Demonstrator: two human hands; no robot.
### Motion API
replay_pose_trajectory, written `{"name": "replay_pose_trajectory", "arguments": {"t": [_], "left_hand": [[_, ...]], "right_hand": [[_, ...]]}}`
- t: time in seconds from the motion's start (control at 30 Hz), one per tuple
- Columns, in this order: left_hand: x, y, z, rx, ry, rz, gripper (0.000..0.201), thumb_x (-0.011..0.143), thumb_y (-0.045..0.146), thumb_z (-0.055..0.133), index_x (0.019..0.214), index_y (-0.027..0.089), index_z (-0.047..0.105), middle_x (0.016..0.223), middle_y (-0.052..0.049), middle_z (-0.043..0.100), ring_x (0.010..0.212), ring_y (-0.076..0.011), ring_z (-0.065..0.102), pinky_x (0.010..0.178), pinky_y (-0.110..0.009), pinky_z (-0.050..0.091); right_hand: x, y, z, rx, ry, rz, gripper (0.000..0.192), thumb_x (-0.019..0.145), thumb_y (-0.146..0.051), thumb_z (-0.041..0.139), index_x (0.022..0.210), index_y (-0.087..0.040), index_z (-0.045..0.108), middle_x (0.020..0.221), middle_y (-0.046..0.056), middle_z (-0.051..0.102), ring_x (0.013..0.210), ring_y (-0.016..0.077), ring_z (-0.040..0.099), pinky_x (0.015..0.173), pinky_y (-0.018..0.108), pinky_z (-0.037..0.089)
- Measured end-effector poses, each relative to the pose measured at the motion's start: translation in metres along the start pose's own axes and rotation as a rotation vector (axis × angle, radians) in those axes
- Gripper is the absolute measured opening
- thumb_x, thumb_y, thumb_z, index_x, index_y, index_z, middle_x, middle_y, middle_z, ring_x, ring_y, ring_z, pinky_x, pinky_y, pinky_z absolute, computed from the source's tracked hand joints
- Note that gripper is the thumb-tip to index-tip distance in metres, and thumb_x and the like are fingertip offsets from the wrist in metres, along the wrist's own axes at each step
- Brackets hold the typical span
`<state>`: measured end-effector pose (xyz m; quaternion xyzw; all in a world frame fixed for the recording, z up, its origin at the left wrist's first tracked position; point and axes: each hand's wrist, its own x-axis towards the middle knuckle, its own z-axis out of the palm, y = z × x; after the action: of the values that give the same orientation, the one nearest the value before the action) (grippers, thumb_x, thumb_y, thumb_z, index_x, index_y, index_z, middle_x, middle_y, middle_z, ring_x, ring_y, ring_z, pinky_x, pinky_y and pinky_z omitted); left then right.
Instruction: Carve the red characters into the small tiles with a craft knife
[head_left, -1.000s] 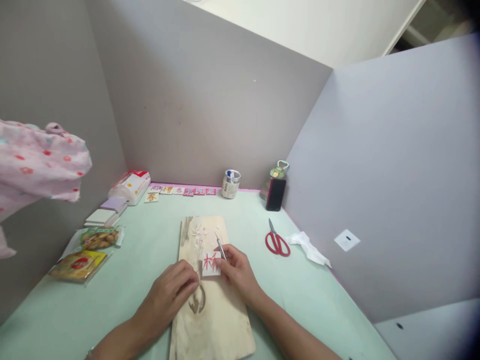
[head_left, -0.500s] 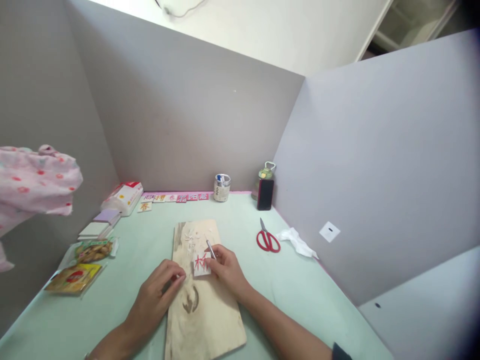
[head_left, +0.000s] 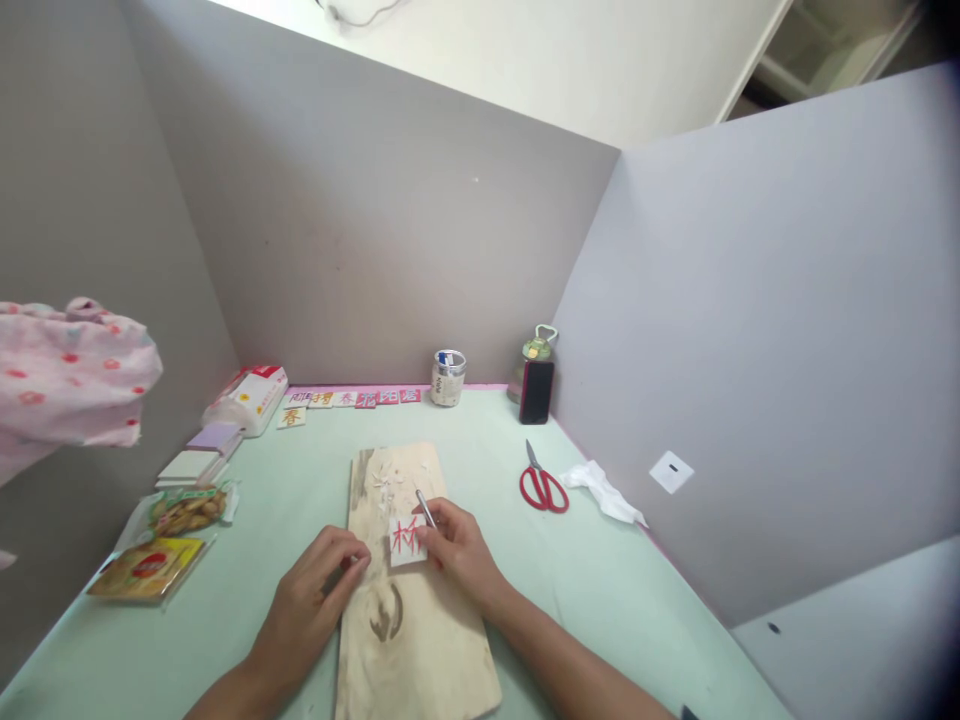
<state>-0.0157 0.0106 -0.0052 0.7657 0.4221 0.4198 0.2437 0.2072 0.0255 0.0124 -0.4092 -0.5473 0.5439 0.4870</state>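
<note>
White tile [head_left: 405,545] over wooden board [head_left: 420,650], left of and touching right hand [head_left: 459,552]; slim tool [head_left: 425,507] grasped there, slanting away leftward; left hand [head_left: 315,585] farther, curled, contents unclear.

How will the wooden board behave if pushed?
Probably stiff: the wooden board has straight, unbent edges. Unlikely to tip, since it lies broad and flat. The loose-looking pale scraps on top might scatter.

春 on two small tiles [head_left: 292,418]

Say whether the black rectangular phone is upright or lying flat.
Upright: the phone stands on its short edge, in front of the green, loop-handled bottle.
</note>
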Motion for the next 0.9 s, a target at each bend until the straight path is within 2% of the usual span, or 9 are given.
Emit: {"name": "replay_pose_trajectory", "arguments": {"t": [0.37, 0.9], "left_hand": [[-0.0009, 0.0061, 0.0030, -0.017, -0.059, -0.013, 0.019, 0.100, 0.036, 0.050, 0.090, 0.024, 0.061, 0.092, -0.002, 0.060, 0.087, -0.0172, 0.061, 0.078, -0.026, 0.046], [-0.0002, 0.0074, -0.0002, -0.009, -0.064, -0.025, 0.022, 0.101, 0.040, 0.049, 0.090, 0.024, 0.061, 0.093, -0.002, 0.061, 0.087, -0.0182, 0.062, 0.078, -0.027, 0.048]], "right_hand": [[-0.0028, -0.0002, -0.0030, 0.002, 0.000, -0.004, 0.029, 0.084, -0.045, 0.071, 0.091, -0.019, 0.060, 0.064, -0.006, 0.052, 0.048, 0.0079, 0.038, 0.048, 0.021, 0.032], [-0.0021, -0.0019, -0.0016, 0.000, -0.008, 0.000, 0.027, 0.082, -0.042, 0.071, 0.090, -0.018, 0.060, 0.066, -0.005, 0.054, 0.051, 0.0086, 0.040, 0.049, 0.021, 0.032]]}}
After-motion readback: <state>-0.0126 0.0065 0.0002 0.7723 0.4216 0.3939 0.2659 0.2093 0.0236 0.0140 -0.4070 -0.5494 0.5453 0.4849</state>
